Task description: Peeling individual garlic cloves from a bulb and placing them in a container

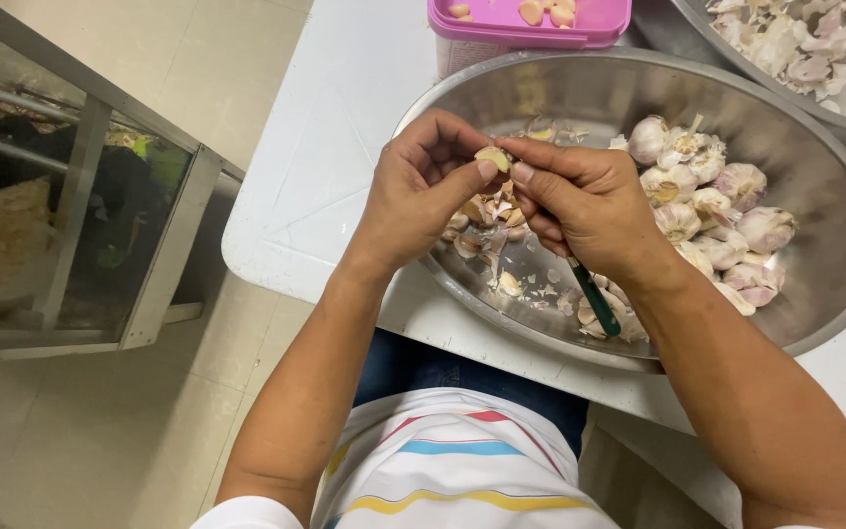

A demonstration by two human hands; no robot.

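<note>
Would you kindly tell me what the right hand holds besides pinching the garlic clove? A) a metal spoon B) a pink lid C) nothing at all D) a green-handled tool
D: a green handle sticks out below the right hand, which pinches the garlic clove together with the left hand over the steel bowl.

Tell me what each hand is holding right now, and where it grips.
Left hand pinches a garlic clove at its side with thumb and fingertips. Right hand touches the clove too and grips a green-handled tool by its handle.
</note>
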